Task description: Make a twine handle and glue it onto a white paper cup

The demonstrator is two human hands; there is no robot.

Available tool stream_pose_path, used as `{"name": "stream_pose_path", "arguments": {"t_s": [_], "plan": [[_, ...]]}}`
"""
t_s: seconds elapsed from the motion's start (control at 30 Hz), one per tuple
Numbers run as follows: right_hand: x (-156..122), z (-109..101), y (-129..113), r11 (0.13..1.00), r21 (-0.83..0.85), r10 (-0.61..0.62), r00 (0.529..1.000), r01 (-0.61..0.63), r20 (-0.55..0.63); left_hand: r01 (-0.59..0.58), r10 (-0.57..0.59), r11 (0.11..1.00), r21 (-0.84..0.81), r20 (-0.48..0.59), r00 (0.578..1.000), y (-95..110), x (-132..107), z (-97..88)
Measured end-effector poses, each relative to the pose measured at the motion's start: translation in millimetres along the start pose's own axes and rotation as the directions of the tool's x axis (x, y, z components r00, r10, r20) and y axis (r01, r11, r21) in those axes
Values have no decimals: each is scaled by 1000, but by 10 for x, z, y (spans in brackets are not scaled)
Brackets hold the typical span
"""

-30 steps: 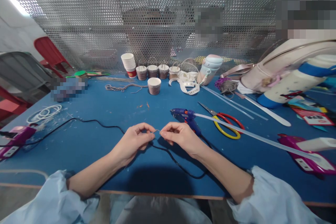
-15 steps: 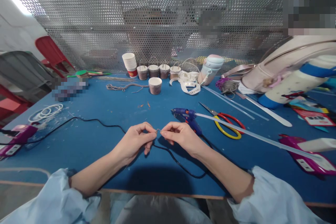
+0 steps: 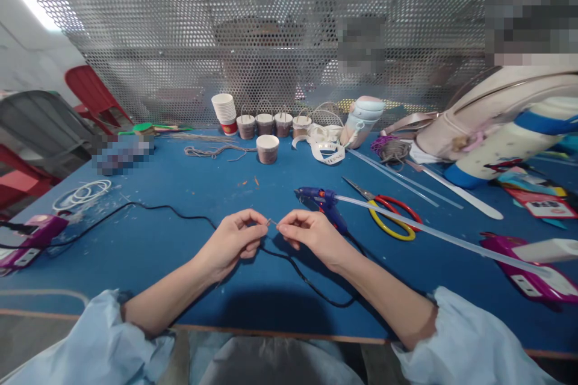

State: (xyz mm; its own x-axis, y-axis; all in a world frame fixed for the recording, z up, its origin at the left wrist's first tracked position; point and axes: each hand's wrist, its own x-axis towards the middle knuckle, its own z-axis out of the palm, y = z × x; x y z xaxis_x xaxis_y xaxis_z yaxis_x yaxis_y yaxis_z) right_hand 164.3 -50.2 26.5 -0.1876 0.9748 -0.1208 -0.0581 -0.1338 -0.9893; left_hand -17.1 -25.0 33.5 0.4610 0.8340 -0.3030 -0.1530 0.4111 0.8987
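Over the near middle of the table, my left hand (image 3: 235, 236) pinches one end of a short, thin, greyish strand (image 3: 273, 222) between thumb and forefinger. My right hand (image 3: 312, 236) pinches its other end, with a small gap between the two hands. Whether the strand is cord or wire is too small to tell. Just past my right hand lies a blue glue gun (image 3: 323, 200) with a long clear glue stick in its back. A wrapped cup (image 3: 267, 149) with a white top stands beyond my hands.
Scissors (image 3: 392, 219) with red and yellow handles lie right of the glue gun. A black cable (image 3: 167, 206) crosses the table beneath my hands. Several small wrapped cups with handles, stacked paper cups (image 3: 224, 113) and a bottle (image 3: 363, 121) line the mesh screen. Purple power strips (image 3: 38, 240) sit at both sides.
The fingers of my left hand have curled in a little more, and the strand between my fingertips has shifted slightly. Both hands stay in nearly the same place.
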Motion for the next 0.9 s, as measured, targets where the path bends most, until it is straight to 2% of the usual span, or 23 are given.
{"name": "stream_pose_path", "arguments": {"t_s": [0.27,0.57,0.9], "plan": [[6,-8,-4,999,38,-24,1000,24,-2,-45,43,998,53,31,999,-32,13,-4],[-4,4,-25,999,32,-17,1000,17,5,-48,50,987,153,-10,999,-19,-4,24],[-1,14,-17,1000,-8,-24,1000,24,-12,-46,54,995,92,-89,995,11,8,72]]}}
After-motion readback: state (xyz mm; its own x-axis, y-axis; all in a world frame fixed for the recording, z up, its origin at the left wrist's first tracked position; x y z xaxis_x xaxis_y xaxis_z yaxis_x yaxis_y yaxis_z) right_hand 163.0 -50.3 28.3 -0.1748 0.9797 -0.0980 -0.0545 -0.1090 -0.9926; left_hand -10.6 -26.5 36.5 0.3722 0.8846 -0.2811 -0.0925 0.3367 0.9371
